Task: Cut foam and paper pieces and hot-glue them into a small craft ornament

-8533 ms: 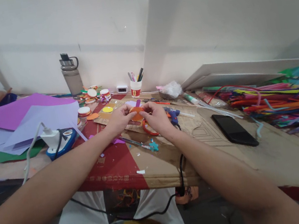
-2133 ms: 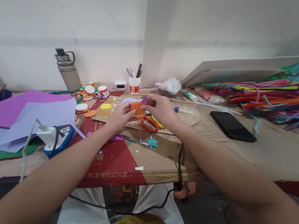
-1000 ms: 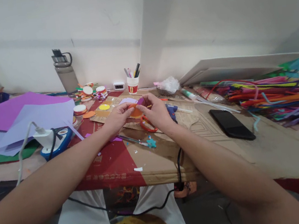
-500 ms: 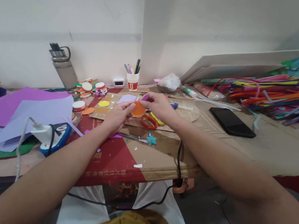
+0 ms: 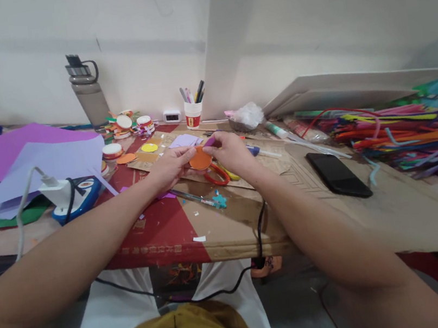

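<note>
Between my hands, a round orange paper disc (image 5: 200, 159) is held up over the table. My left hand (image 5: 170, 167) is closed on the disc's left edge. At its upper right, my right hand (image 5: 230, 154) pinches a small purple paper piece (image 5: 210, 141) against or just beside the disc; I cannot tell whether they touch. Just below lie scissors with red-orange handles (image 5: 218, 176), partly hidden by my right hand. A pen with a blue star-shaped end (image 5: 218, 201) rests nearer to me. Light purple paper pieces (image 5: 185, 141) lie behind my hands.
On the left are purple paper sheets (image 5: 50, 167), a blue power strip (image 5: 95, 190) and a grey bottle (image 5: 89, 98). A paper cup with pens (image 5: 194, 114) stands at the back. To the right lie a black phone (image 5: 338, 174) and many coloured pipe cleaners (image 5: 407, 130).
The whole view has shifted slightly. Both hands keep their hold on the orange disc and the purple piece, with the disc turned a little.
</note>
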The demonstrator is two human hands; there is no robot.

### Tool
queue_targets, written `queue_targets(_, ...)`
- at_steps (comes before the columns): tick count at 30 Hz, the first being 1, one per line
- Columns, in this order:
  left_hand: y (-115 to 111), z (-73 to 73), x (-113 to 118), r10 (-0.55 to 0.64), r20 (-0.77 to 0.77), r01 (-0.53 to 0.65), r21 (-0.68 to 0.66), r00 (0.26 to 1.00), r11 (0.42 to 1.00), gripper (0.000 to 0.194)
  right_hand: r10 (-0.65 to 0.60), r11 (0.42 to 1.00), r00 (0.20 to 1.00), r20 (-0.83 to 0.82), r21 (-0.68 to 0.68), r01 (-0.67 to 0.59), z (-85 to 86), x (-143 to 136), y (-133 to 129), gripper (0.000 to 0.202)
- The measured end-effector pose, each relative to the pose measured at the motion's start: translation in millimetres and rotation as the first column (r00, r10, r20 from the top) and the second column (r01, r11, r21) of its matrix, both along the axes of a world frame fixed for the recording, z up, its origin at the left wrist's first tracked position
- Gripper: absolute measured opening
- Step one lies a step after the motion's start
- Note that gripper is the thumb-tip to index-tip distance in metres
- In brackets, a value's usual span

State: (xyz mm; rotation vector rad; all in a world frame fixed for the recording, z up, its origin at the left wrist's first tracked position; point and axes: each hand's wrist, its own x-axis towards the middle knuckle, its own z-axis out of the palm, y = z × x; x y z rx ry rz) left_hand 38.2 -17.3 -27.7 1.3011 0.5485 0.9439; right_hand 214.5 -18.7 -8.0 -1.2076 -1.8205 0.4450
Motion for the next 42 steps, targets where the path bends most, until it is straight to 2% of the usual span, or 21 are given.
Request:
queue_targets(5,-1,2.0,1,0.026,-0.006,-0.026,0.043,1.0,0.999,0.033,-0.055,0.996,0.994,-0.097,0.058,0.061,-2.5,-8,-7,0.014)
queue_targets(9,-4,5.6,1,0.082,-0.038,-0.078,0.088,0.996,0.993,0.029,-0.01,0.998,0.982,-0.186,0.064,0.022,-5.8,-11,-7,0.019)
queue_targets(15,-4,8.0,0,0.143,-0.012,-0.141,0.105,0.99,0.985,0.028,0.04,0.989,0.984,-0.176,0.144,-0.014,-10.2,-17,-10,0.026)
queue_targets(17,-3,8.4,0,0.156,0.0,-0.156,0.101,0.988,0.983,0.029,0.058,0.989,0.983,-0.176,0.142,-0.033,-11.8,-18,-11,0.028)
queue_targets(20,-2,9.9,1,0.167,-0.005,-0.166,0.109,0.986,0.98,0.029,0.036,0.993,0.987,-0.156,0.118,-0.018,-12.8,-19,-12,0.02)
queue_targets(27,-2,10.3,-1,0.214,-0.081,-0.199,0.166,0.973,0.966,0.029,-0.001,0.998,0.983,-0.185,0.064,0.013,-8.2,-18,-14,0.012)
queue_targets(34,-4,11.1,-2,0.173,-0.094,-0.166,0.078,0.98,0.983,0.028,0.05,0.999,0.983,-0.174,0.024,-0.046,-13.9,-18,-8,0.013)
queue_targets(38,-4,9.1,-2,0.158,-0.069,-0.155,0.043,0.985,0.987,0.025,0.028,0.998,0.987,-0.156,0.054,-0.02,-15.3,-17,-7,0.01)
queue_targets(42,-5,6.8,-2,0.106,-0.043,-0.109,-0.058,0.993,0.992,0.021,0.028,0.998,0.98,-0.197,0.068,-0.015,-13.7,-16,-8,0.008)
